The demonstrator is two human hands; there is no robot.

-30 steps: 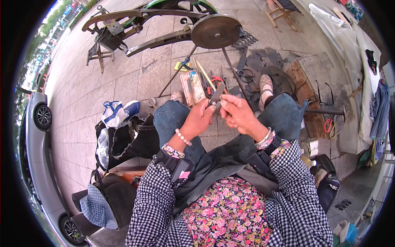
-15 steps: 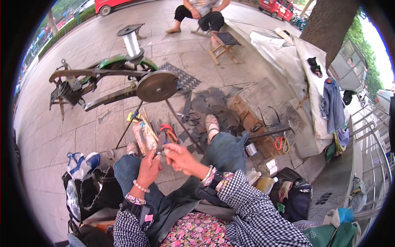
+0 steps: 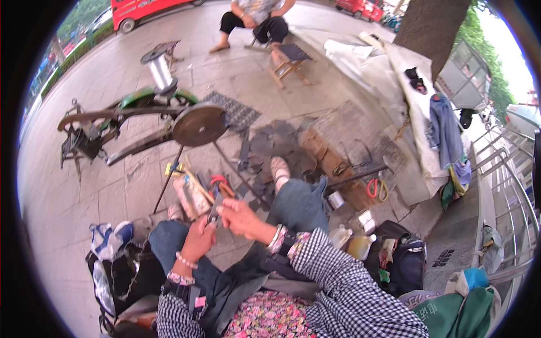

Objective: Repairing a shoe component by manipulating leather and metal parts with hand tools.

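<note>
Grey metal marks my landmark, the round wheel (image 3: 198, 124) on its stand. Below it, over my knees, my left hand (image 3: 198, 239) and right hand (image 3: 239, 217) pinch a small dark tool (image 3: 214, 214) between them. Right of the wheel stands a wooden stool (image 3: 289, 60).

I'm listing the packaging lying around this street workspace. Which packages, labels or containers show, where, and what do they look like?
Plastic jug: right of the knee, squat, amber liquid.
Clear bottle: beside the jug, pale.
Metal can: ground past the right knee, small silver cylinder.
Small boxes: near the can, white.
Green bag: lower right, white print.
Flat packet: ground ahead, yellow.
No screens.
</note>
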